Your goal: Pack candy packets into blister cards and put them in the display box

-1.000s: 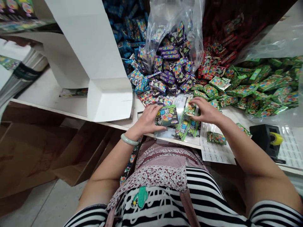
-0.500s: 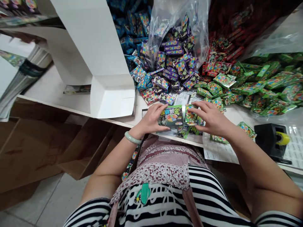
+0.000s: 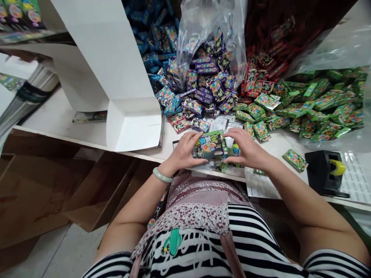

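My left hand [image 3: 184, 152] is closed round the left end of a small black and green candy box [image 3: 208, 146], thumb along its near edge and fingers on the far edge. At the box's right end, my right hand [image 3: 245, 148] has its thumb and fingertips curved about the end edges. A sliver of a green packet shows there, mostly hidden by the box. More black and green flat boxes [image 3: 234, 150] lie on the table under and beside my right hand, partly covered by it.
Heaps of purple packets [image 3: 216, 85], blue packets [image 3: 165, 42], red packets [image 3: 257, 79] and green packets [image 3: 324, 102] lie behind my hands. An open white carton [image 3: 133, 123] stands at left. A black tape dispenser [image 3: 321, 172] and a single green packet [image 3: 295, 160] are at right.
The green packet at the box's right end has gone almost wholly out of sight into the box. My right hand has moved left toward the box, which is tilted slightly more.
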A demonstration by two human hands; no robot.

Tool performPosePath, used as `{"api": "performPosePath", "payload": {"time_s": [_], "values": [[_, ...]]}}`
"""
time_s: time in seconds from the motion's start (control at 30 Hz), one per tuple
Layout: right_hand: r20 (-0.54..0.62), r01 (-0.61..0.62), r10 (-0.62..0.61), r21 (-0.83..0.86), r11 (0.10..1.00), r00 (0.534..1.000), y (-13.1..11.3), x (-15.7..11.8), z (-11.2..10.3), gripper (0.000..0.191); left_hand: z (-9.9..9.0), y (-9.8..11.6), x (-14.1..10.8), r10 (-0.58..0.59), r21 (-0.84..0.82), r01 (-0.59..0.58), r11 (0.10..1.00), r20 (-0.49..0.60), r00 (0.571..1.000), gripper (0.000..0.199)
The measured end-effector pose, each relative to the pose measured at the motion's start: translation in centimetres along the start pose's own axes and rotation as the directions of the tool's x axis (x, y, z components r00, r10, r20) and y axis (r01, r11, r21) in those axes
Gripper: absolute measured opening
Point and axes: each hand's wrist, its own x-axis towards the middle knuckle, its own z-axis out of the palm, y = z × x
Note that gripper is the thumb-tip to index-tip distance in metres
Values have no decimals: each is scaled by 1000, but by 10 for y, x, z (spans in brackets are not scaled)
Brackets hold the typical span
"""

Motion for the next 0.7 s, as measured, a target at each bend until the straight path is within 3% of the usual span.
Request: {"api": "performPosePath", "payload": {"time_s": [0.13,0.2,0.27,0.3,0.4,0.47,0.57,0.7], "values": [[20,-113,112,28,993,993,-12,0,18,47,0,-4,1,-4,32,5,999,-38,999,99],[19,-136,135,111,984,991,2,8,16,45,-1,-7,3,-19,33,20,999,-39,999,99],[-78,-215,232,186,959,969,37,22,1,38,-4,-11,3,-33,43,34,998,-37,999,97],[-160,-293,327,202,934,931,60,30,-12,34,-6,-13,3,-38,51,40,998,-39,999,97],[-420,-578,542,47,814,728,131,58,-52,27,-13,-17,-1,-54,75,57,996,-45,998,95],[-459,-664,570,-60,745,681,164,81,-71,28,-15,-17,-4,-69,82,72,994,-41,997,95],[-452,-756,634,-160,634,627,184,118,-75,40,-17,-16,-5,-74,84,77,993,-35,997,96],[-489,-831,688,-163,531,536,184,153,-62,54,-19,-16,-3,-78,90,80,993,-27,997,96]]}}
